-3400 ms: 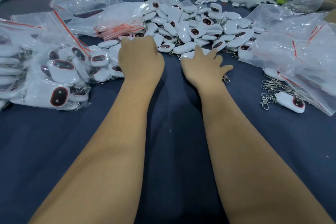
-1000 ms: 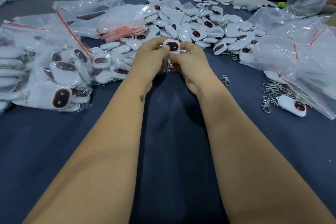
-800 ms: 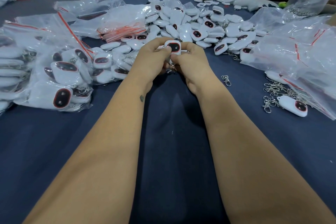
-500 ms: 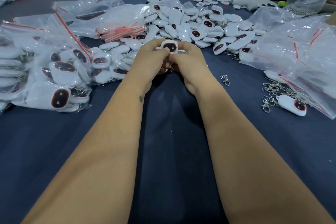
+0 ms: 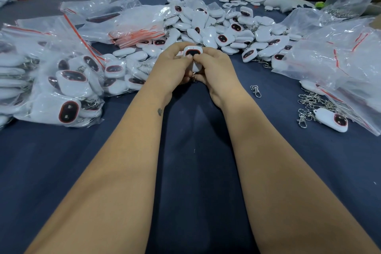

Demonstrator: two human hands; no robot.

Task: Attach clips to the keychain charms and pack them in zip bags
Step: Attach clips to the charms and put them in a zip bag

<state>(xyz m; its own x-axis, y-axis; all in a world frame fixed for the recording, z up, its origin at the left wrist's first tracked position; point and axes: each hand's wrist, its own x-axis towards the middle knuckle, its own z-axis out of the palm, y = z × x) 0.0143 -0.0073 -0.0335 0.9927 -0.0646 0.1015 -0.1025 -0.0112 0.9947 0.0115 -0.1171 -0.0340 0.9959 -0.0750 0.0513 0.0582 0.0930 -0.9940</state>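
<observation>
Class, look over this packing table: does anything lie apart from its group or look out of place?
One metal clip lies alone on the blue cloth, right of the right hand and apart from the clip heap. Nothing looks damaged.

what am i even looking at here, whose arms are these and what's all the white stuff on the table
There is no machine here. The single picture comes from a camera worn on a person's head, looking forward and down, so the two bare arms are that person's own. The left hand and right hand together pinch one white keychain charm with a dark, red-rimmed face; something small and metallic shows just below it between the fingers, but I cannot tell what it is. Beyond the hands lies a pile of loose charms on the dark blue table. Zip bags of packed charms sit at the left. A single metal clip and a heap of clips lie at the right.
</observation>
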